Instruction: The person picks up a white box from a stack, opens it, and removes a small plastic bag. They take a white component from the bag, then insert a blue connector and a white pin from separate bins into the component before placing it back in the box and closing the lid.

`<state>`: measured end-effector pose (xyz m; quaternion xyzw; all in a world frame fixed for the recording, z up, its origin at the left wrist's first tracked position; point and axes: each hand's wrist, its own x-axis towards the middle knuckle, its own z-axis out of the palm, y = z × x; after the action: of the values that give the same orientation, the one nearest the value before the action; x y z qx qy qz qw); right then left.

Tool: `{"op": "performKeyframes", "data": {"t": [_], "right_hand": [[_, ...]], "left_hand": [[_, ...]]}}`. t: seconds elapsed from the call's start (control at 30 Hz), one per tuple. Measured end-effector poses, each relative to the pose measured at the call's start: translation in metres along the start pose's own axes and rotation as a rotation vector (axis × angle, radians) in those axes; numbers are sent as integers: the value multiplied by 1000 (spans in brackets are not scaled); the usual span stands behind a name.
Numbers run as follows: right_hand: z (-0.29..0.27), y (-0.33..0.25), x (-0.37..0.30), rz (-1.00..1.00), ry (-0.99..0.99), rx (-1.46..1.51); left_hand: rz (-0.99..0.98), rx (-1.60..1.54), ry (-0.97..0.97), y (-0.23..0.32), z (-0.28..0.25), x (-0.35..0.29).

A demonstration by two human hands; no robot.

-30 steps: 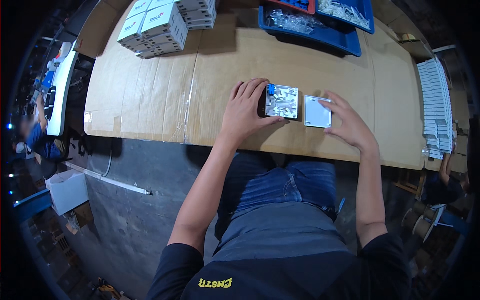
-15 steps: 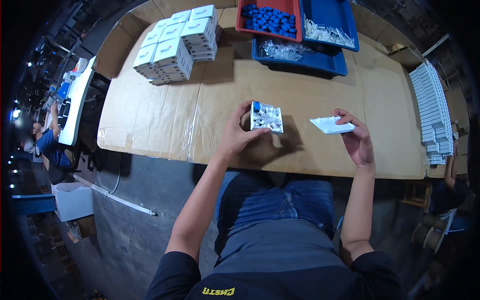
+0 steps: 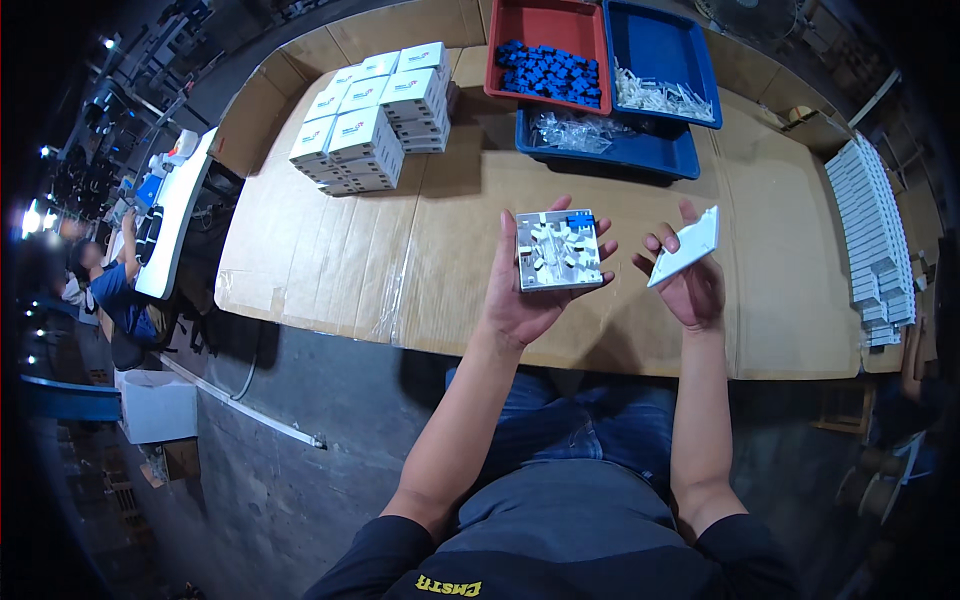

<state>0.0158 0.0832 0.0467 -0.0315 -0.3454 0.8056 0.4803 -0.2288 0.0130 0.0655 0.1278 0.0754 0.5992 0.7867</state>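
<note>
Above the near part of the table, my left hand (image 3: 525,305) is under a square white plastic box (image 3: 558,252), its palm beneath and fingers round the sides. The box faces up uncovered, showing white inner parts, a clear piece in the middle and a blue connector (image 3: 580,222) at its far right corner. To its right, apart from it, my right hand (image 3: 695,290) grips a flat white cover (image 3: 686,249), which it holds tilted between thumb and fingers.
White boxes (image 3: 365,130) stand stacked at the table's back left. At the back are a red tray (image 3: 497,60) of blue connectors, a blue tray (image 3: 660,40) of white pieces and another blue tray (image 3: 640,160) with clear bags. White parts (image 3: 872,240) line the right edge. Another person (image 3: 115,285) sits far left.
My left hand has turned the box and shifted it right, so the blue connector is now at the far right corner. The cover in my right hand has tipped from nearly flat to steep.
</note>
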Motion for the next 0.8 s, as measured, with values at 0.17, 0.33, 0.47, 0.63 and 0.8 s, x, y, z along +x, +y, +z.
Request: {"op": "performKeyframes", "data": {"t": [0.17, 0.33, 0.47, 0.63, 0.8], "right_hand": [[21, -7, 20, 61, 114, 140], [3, 2, 16, 107, 168, 94], [13, 7, 12, 185, 148, 135], [16, 5, 10, 119, 70, -19], [18, 4, 10, 84, 101, -15]], "left_hand": [[11, 52, -7, 8, 15, -1], [43, 152, 47, 13, 22, 0], [70, 224, 101, 14, 17, 3], [57, 272, 138, 10, 13, 5], [-26, -86, 98, 10, 6, 2]]}}
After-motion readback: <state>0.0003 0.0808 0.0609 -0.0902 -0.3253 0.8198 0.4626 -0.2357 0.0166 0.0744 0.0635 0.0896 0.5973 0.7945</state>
